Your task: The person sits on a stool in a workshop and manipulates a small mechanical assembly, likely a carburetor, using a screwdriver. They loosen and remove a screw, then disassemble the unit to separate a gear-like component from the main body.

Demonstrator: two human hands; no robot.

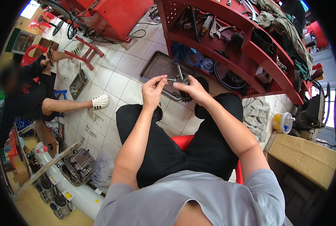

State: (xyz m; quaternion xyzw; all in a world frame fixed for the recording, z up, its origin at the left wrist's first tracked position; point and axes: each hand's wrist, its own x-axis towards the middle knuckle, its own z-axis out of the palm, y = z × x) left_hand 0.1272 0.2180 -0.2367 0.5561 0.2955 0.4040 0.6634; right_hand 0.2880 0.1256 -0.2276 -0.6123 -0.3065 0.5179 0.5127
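Between my knees, my right hand (195, 90) is wrapped round a dark, greasy metal part (184, 78) with a toothed lower edge. A bright metal shaft (179, 70) sticks up from its top. My left hand (153, 91) is closed in a pinch, thumb against fingertips, on a thin metal pin (170, 79). The pin's other end reaches the side of the metal part beside my right thumb. Whether it sits in a hole there is too small to tell. Beneath the hands lies a shallow metal tray (148, 67) on the tiled floor.
A red workbench (209, 51) with tools on its shelves stands ahead to the right. Grey rags (256, 115) and a white bucket (283, 123) are on the right. A seated person (24, 86) stretches one leg towards me from the left. A white cylinder (68, 184) lies lower left.
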